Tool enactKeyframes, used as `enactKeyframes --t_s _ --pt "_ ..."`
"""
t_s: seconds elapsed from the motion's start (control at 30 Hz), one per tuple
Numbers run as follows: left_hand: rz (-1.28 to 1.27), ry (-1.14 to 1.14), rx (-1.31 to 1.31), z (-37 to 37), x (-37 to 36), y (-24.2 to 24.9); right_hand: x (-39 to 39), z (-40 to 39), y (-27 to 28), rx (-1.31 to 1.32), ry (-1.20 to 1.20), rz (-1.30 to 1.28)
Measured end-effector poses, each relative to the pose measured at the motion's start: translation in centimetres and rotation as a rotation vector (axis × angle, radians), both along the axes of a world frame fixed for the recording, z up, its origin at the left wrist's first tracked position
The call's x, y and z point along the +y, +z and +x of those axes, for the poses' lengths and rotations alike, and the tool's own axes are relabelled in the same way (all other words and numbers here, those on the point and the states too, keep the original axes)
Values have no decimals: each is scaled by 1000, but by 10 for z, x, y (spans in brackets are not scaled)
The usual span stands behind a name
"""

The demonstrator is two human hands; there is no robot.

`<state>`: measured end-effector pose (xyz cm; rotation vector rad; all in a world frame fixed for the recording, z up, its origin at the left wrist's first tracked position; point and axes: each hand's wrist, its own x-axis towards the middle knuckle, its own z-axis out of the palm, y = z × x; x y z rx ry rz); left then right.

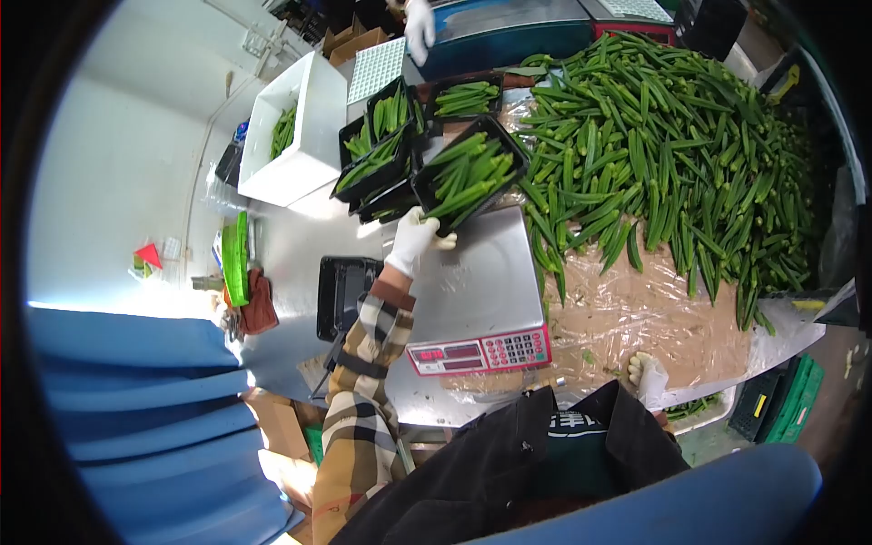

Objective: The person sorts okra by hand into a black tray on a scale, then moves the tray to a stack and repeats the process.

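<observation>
**Blue material close below us, a filled tray in our left fingers**

We have our left hand, in a white glove, closed on the near corner of the filled tray. It is black, tilted and heaped with okra, and sits at the far edge of the scale; we cannot tell whether its base touches the plate. Our right hand, gloved too, is at the near edge of the plastic-covered cardboard. Its fingers look curled, but we cannot tell how far they are closed, and we see nothing in them.

We judge the step in hand to be handling one filled tray beside the scale. The next move, as we read it, calls for a firm hold and a more level rim, since the okra lies loose and could slide over the low side. A second hand would steady the weight.

Further out, other black trays of okra crowd together just left of ours, with a white box beyond them. One more tray, with no okra showing, lies left of the scale. A large okra pile covers the far right of the table. Past the trays, a co-worker's gloved hand hangs well apart from ours.
</observation>
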<state>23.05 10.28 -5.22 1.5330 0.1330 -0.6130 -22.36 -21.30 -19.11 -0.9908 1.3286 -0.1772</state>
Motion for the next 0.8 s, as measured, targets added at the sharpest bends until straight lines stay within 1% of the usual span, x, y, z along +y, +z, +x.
enactKeyframes --t_s 0.07,0.13,0.17,0.23,0.3,0.37,0.43,0.47,0.57,0.67,0.7,0.73,0.77,0.8 --pt "-5 35 40 41 -22 -10 2 5 7 15 -41 -6" --pt "14 96 64 75 -42 -15 0 2 3 12 -20 1" --pt "9 130 88 96 -46 -30 0 1 0 10 -12 5" --pt "57 149 56 119 -58 -44 1 2 0 7 -26 -27" --pt "124 204 68 143 -55 -73 4 1 0 36 -20 -65" --pt "98 198 60 147 -52 -82 6 1 3 33 -29 -71" --pt "16 175 17 141 -42 -85 6 2 4 36 -23 -90" --pt "69 162 -26 139 -39 -87 7 3 5 39 -12 -105" --pt "66 179 27 127 -32 -80 10 3 4 19 -7 -119" --pt "-113 50 -4 96 -26 -46 8 5 5 -4 -4 -101" --pt "-111 -13 -118 67 -29 -20 8 5 4 -8 3 -114" --pt "-74 20 -136 42 -31 5 9 4 2 -12 8 -126" --pt "9 -13 -321 23 -22 12 10 4 1 -15 10 -136" --pt "137 -93 -596 11 -1 9 10 5 2 12 22 -143"
